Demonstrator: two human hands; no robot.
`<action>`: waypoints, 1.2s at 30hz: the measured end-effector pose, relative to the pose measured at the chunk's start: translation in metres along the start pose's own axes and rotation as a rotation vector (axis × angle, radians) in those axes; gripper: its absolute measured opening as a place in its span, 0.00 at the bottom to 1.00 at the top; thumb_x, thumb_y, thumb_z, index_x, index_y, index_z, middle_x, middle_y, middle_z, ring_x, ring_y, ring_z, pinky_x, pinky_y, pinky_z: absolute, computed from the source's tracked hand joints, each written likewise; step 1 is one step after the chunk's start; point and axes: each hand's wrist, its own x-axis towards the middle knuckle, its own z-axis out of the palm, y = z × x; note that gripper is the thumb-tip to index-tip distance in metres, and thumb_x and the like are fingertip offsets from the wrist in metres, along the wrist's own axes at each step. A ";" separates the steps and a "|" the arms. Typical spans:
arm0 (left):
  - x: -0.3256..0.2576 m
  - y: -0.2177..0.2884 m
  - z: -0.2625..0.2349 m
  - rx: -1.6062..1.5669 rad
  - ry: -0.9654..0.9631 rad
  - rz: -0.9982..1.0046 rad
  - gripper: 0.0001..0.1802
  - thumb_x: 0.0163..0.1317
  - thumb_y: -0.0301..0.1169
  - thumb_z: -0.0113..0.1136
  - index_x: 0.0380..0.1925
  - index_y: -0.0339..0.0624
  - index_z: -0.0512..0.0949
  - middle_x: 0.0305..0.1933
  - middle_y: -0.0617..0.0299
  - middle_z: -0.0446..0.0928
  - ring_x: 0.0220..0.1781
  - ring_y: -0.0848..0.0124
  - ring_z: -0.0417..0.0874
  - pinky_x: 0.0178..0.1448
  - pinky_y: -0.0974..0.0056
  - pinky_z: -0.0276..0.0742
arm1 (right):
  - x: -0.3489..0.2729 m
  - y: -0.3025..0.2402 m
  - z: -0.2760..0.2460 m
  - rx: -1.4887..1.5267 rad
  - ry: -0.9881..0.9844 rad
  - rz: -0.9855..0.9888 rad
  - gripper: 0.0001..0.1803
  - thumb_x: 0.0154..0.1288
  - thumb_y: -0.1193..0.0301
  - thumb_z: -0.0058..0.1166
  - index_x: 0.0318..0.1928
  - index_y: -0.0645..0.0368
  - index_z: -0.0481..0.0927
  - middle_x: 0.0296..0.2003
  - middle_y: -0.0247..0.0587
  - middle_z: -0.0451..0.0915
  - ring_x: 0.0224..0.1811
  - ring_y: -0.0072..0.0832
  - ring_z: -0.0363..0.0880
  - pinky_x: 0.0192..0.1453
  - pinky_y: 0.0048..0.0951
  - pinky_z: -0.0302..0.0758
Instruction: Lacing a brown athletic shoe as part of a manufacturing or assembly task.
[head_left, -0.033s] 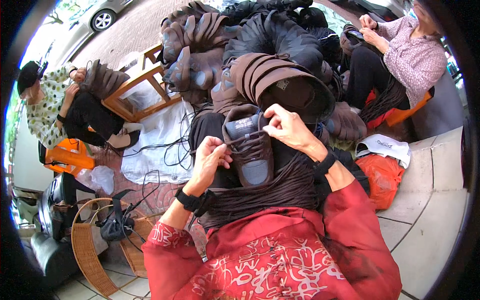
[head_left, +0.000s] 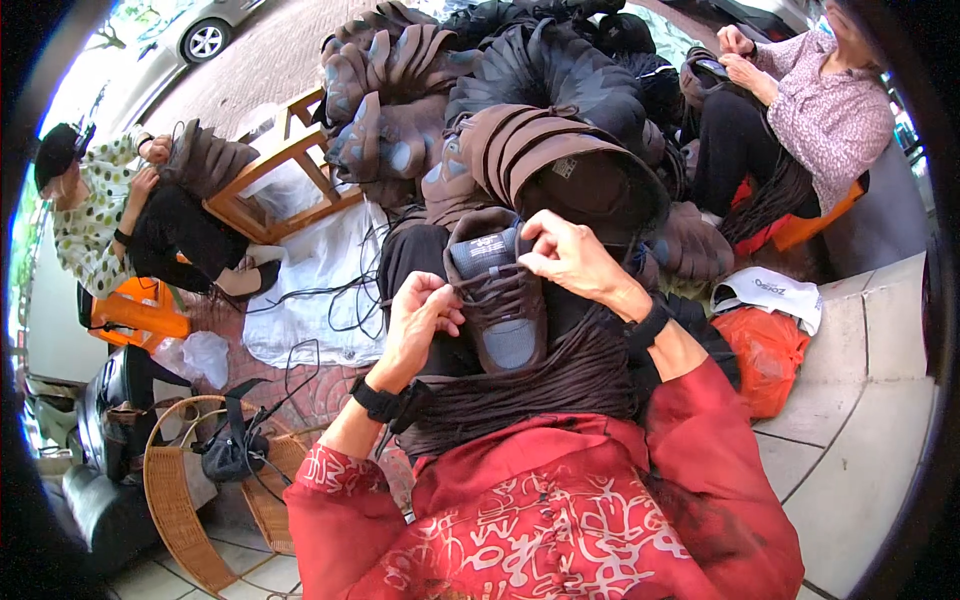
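scene: we sit outdoors on a tiled step, a brown shoe (head_left: 497, 295) upright on our lap, among heaps of brown and black shoe uppers (head_left: 560, 100).
shoe: it rests on a bundle of brown laces (head_left: 560, 385) draped over our knees; its long axis runs away from us, tongue at the far end, toe cap nearest our chest.
left hand (head_left: 418, 318): our grip is closed, fingertips pinching a thin lace end at the shoe's left edge, touching the eyelet row about mid-length.
right hand (head_left: 570, 262): our grip is closed too, thumb and fingers pinched at the upper right of the shoe, just beside the tongue; what lies between the fingertips is too small to tell, likely the other lace end.
key relation: the shoe lies between both hands and slightly ahead of them; the right hand is at the far, tongue end, the left nearer the middle, so the lacing runs across the shoe's long axis.
wrists: we wear a dark band on each.
around us: a person in a spotted top (head_left: 85, 215) sits at left by a wooden frame (head_left: 290, 175); another in a floral blouse (head_left: 830, 110) works at right; a wicker basket (head_left: 180, 510) stands at lower left, an orange bag (head_left: 765, 350) at right.
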 end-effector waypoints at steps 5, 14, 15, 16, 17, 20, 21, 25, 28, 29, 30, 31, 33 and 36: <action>0.000 0.001 0.006 0.064 -0.016 -0.013 0.08 0.63 0.31 0.51 0.35 0.40 0.65 0.27 0.58 0.74 0.22 0.73 0.75 0.23 0.73 0.73 | 0.005 0.013 0.010 0.115 -0.063 -0.009 0.09 0.53 0.74 0.55 0.34 0.63 0.73 0.19 0.31 0.72 0.21 0.16 0.68 0.27 0.20 0.67; -0.001 0.006 -0.012 0.763 0.233 0.497 0.13 0.59 0.28 0.54 0.43 0.39 0.67 0.29 0.61 0.75 0.29 0.74 0.75 0.34 0.72 0.71 | 0.002 0.012 -0.014 -0.034 -0.025 -0.100 0.14 0.55 0.69 0.56 0.41 0.59 0.72 0.18 0.37 0.71 0.20 0.24 0.70 0.26 0.28 0.68; 0.002 0.007 -0.014 0.763 0.234 0.493 0.13 0.59 0.28 0.54 0.43 0.39 0.67 0.29 0.61 0.75 0.29 0.74 0.75 0.34 0.72 0.71 | 0.003 0.001 -0.013 -0.059 -0.116 -0.052 0.13 0.56 0.65 0.54 0.39 0.59 0.73 0.21 0.44 0.74 0.24 0.34 0.75 0.30 0.32 0.71; 0.008 0.010 -0.016 0.930 0.186 0.662 0.15 0.58 0.27 0.55 0.45 0.39 0.67 0.30 0.61 0.74 0.29 0.73 0.74 0.36 0.70 0.71 | 0.005 -0.003 -0.009 -0.136 -0.145 -0.158 0.13 0.57 0.64 0.52 0.38 0.58 0.74 0.23 0.46 0.75 0.26 0.39 0.77 0.31 0.34 0.72; 0.013 0.011 -0.017 1.095 0.136 0.832 0.17 0.57 0.27 0.56 0.47 0.39 0.67 0.30 0.60 0.74 0.29 0.72 0.74 0.39 0.68 0.71 | 0.006 -0.005 -0.005 -0.213 -0.175 -0.264 0.13 0.59 0.62 0.51 0.37 0.58 0.74 0.25 0.48 0.77 0.29 0.44 0.78 0.33 0.37 0.73; 0.015 0.015 -0.014 0.981 0.048 0.691 0.20 0.53 0.25 0.59 0.46 0.38 0.67 0.21 0.60 0.69 0.21 0.71 0.68 0.27 0.69 0.65 | 0.010 -0.001 0.001 -0.431 -0.200 -0.183 0.17 0.59 0.54 0.49 0.32 0.56 0.77 0.25 0.52 0.77 0.30 0.49 0.77 0.32 0.42 0.73; 0.013 0.018 -0.012 0.898 0.011 0.544 0.20 0.53 0.25 0.59 0.47 0.38 0.66 0.19 0.62 0.68 0.20 0.72 0.67 0.26 0.69 0.64 | 0.014 0.002 0.003 -0.492 -0.180 -0.182 0.18 0.59 0.53 0.49 0.31 0.56 0.77 0.25 0.52 0.77 0.30 0.49 0.78 0.31 0.43 0.73; 0.001 0.041 -0.009 0.382 -0.017 0.223 0.20 0.55 0.26 0.60 0.46 0.40 0.65 0.16 0.72 0.64 0.17 0.83 0.62 0.21 0.76 0.56 | 0.020 0.007 0.000 -0.544 -0.122 -0.226 0.21 0.58 0.50 0.49 0.26 0.57 0.78 0.23 0.52 0.77 0.29 0.49 0.78 0.32 0.44 0.74; -0.006 0.035 -0.029 0.265 -0.052 0.162 0.19 0.56 0.26 0.59 0.46 0.42 0.65 0.17 0.75 0.63 0.16 0.86 0.59 0.18 0.79 0.51 | 0.021 0.010 0.000 -0.490 -0.143 -0.246 0.21 0.58 0.50 0.49 0.26 0.57 0.78 0.23 0.51 0.78 0.29 0.49 0.78 0.32 0.44 0.74; -0.008 0.032 -0.034 0.271 -0.067 0.125 0.18 0.56 0.25 0.58 0.46 0.42 0.65 0.16 0.75 0.63 0.15 0.86 0.58 0.16 0.79 0.50 | 0.021 0.008 0.001 -0.488 -0.145 -0.236 0.21 0.58 0.51 0.49 0.26 0.56 0.78 0.24 0.51 0.78 0.29 0.49 0.78 0.32 0.44 0.74; -0.010 0.031 -0.038 0.300 -0.058 0.108 0.15 0.56 0.25 0.58 0.43 0.41 0.68 0.19 0.74 0.66 0.18 0.85 0.62 0.21 0.79 0.57 | 0.021 0.006 0.001 -0.485 -0.147 -0.227 0.21 0.58 0.51 0.49 0.27 0.56 0.78 0.24 0.52 0.78 0.30 0.49 0.78 0.33 0.43 0.74; -0.009 0.028 -0.043 0.300 -0.055 0.106 0.15 0.56 0.25 0.58 0.43 0.41 0.68 0.19 0.74 0.66 0.18 0.85 0.62 0.21 0.79 0.57 | 0.021 0.003 0.000 -0.484 -0.149 -0.227 0.21 0.58 0.51 0.49 0.27 0.56 0.78 0.24 0.52 0.78 0.30 0.49 0.78 0.33 0.43 0.74; 0.000 0.021 -0.052 0.483 0.048 0.267 0.11 0.56 0.25 0.57 0.40 0.43 0.71 0.27 0.68 0.70 0.29 0.80 0.70 0.35 0.74 0.68 | 0.021 -0.006 -0.004 -0.534 -0.236 -0.208 0.20 0.58 0.52 0.50 0.28 0.56 0.78 0.25 0.52 0.78 0.30 0.48 0.78 0.34 0.42 0.73; 0.017 0.050 -0.010 1.083 0.107 0.776 0.09 0.52 0.22 0.57 0.35 0.39 0.75 0.36 0.61 0.73 0.40 0.68 0.73 0.47 0.66 0.68 | 0.017 0.003 -0.010 -0.451 -0.255 -0.264 0.14 0.56 0.58 0.52 0.30 0.57 0.78 0.26 0.51 0.78 0.31 0.46 0.78 0.35 0.40 0.73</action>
